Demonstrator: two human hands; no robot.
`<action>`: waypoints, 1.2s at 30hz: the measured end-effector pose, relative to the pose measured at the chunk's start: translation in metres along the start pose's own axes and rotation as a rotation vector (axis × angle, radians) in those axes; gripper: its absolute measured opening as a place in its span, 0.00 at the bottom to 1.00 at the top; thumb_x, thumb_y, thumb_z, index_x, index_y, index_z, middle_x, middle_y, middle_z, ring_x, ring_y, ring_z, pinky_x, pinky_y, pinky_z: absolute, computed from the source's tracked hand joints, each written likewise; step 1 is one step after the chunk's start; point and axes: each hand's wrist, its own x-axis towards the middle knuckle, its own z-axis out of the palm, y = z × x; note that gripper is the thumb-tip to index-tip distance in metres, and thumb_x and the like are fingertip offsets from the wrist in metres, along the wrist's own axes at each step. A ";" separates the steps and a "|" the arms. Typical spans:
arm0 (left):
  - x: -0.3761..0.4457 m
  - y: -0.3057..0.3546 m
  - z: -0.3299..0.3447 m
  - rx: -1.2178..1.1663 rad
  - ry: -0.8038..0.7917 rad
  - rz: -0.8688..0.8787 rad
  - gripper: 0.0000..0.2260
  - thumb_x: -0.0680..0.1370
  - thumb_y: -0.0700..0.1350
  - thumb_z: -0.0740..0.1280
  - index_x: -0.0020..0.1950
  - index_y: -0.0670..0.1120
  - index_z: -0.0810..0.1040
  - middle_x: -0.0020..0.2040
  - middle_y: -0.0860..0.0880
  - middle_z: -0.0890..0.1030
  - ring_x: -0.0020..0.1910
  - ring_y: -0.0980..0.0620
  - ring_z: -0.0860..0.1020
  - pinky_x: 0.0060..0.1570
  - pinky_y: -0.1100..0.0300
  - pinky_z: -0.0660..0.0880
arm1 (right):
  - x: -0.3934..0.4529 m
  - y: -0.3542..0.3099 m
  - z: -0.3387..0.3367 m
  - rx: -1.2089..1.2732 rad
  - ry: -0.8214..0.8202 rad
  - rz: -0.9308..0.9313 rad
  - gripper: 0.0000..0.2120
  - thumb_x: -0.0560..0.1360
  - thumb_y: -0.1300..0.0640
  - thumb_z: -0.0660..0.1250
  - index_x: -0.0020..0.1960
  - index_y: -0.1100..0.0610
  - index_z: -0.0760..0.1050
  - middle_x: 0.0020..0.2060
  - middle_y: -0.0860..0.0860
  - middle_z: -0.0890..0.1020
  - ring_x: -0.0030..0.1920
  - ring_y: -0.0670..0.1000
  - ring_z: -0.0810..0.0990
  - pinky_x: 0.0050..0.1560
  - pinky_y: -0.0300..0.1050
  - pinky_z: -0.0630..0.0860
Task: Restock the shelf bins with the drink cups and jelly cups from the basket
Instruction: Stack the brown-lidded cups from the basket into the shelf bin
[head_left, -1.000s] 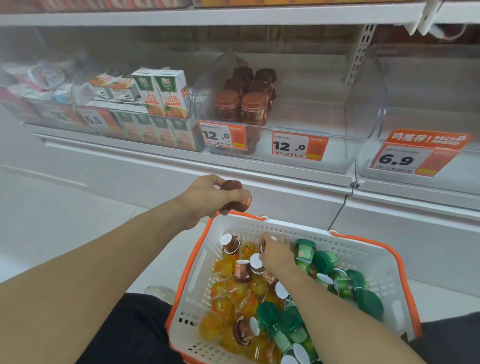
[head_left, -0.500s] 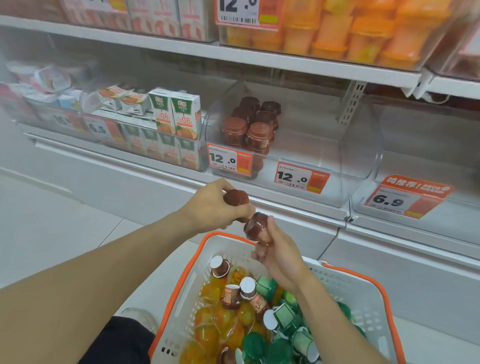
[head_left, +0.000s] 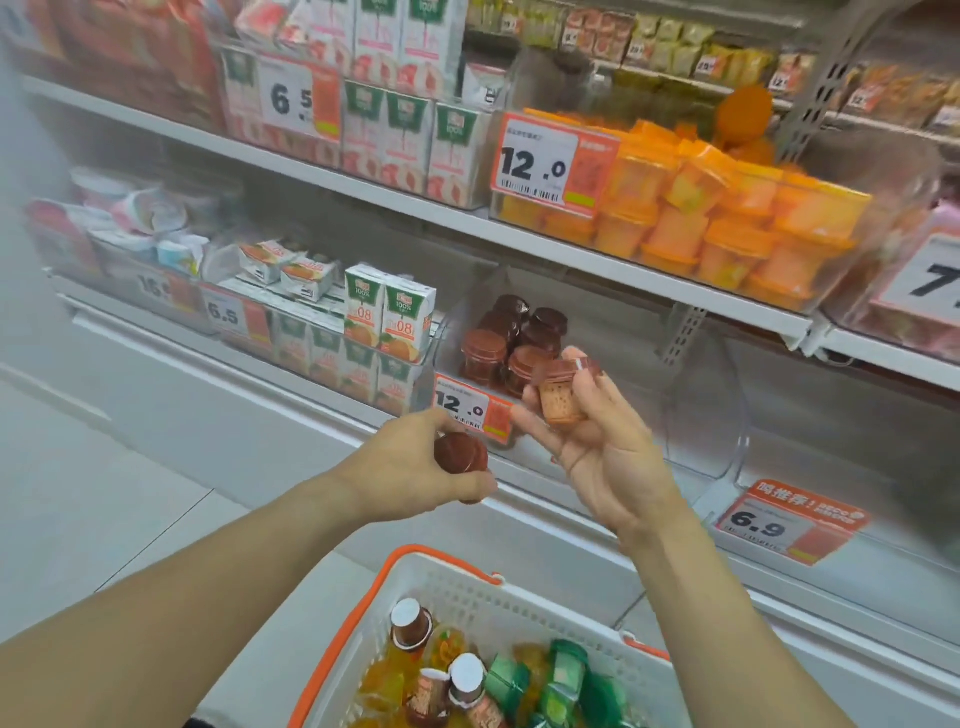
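The clear shelf bin (head_left: 587, 364) sits on the lower shelf, its front wall carrying two orange price tags, the left one (head_left: 470, 408) reading 12.0. Brown drink cups (head_left: 511, 345) occupy only the left part of this bin; the space to their right, up to the clear curved divider (head_left: 727, 415), holds open room. The upper shelf edge (head_left: 571, 254) runs above the bin opening and limits overhead clearance. Juice cartons (head_left: 389, 317) border the bin on the left. A second clear bin (head_left: 852, 499), tagged 6.9, stands to the right of the divider. The left hand (head_left: 415, 467) is held in front of the lower shelf lip, below the left price tag, palm turned down, with its fingers curled around one brown cup (head_left: 461, 453) whose lid faces the camera. The right hand (head_left: 597, 441) is raised just in front of the bin's front wall, palm turned up and toward the person, fingers closed around a second brown cup (head_left: 561, 392) held upright, its lid level with the stocked cups behind it. The two hands are near each other but apart. The white basket (head_left: 519, 603) with orange rim sits below both forearms, containing further brown-lidded cups, yellow jelly cups (head_left: 384, 680) and green cups (head_left: 561, 675).
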 end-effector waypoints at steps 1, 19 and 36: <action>-0.001 0.000 0.000 0.003 -0.003 0.004 0.21 0.65 0.58 0.79 0.51 0.54 0.75 0.45 0.55 0.81 0.33 0.57 0.80 0.33 0.65 0.76 | 0.009 -0.006 0.004 -0.028 0.006 0.005 0.21 0.73 0.58 0.68 0.65 0.61 0.74 0.48 0.60 0.83 0.48 0.57 0.83 0.52 0.56 0.82; 0.002 -0.006 -0.002 -0.099 -0.062 0.050 0.20 0.67 0.56 0.79 0.51 0.54 0.74 0.48 0.51 0.81 0.41 0.52 0.83 0.38 0.56 0.83 | 0.110 0.028 0.043 -1.136 0.442 0.127 0.28 0.54 0.55 0.81 0.53 0.51 0.78 0.48 0.50 0.83 0.47 0.50 0.83 0.52 0.52 0.82; 0.005 -0.013 -0.005 -0.064 -0.096 0.022 0.23 0.67 0.58 0.78 0.55 0.51 0.73 0.49 0.51 0.80 0.40 0.52 0.83 0.35 0.61 0.81 | 0.116 0.023 0.056 -1.184 0.322 0.365 0.08 0.73 0.61 0.75 0.40 0.56 0.76 0.36 0.54 0.80 0.35 0.53 0.80 0.48 0.51 0.80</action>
